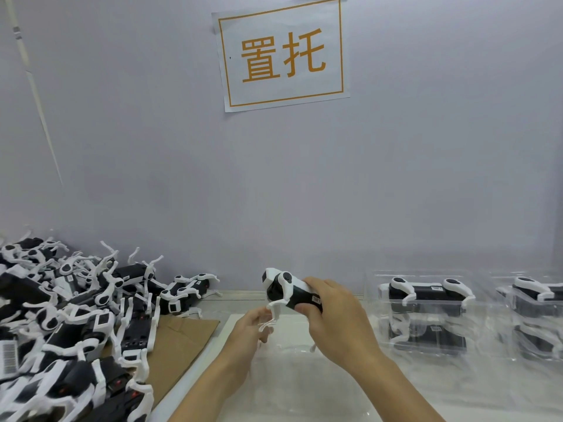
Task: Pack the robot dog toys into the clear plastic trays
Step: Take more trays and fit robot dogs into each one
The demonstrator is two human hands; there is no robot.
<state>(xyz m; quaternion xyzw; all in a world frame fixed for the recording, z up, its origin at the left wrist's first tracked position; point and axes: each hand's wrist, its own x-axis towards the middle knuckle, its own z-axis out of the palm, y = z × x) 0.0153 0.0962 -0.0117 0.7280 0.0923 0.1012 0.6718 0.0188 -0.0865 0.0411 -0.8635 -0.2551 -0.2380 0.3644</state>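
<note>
Above the empty clear tray (304, 354), right hand (333, 315) wraps the robot dog (289, 289) body, held up w/ legs accessible; left hand (251, 327) pinches a front leg, prob. folding it to fit.

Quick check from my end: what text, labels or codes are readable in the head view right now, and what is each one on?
"置托": large orange characters in an orange border on the white paper sign taped to the wall.
Barcode sticker on a toy in the pile at left: bars visible, digits unreadable.
Small label on the held robot dog toy: too blurred.
Small label on a toy in the clear plastic tray: too small.
</note>
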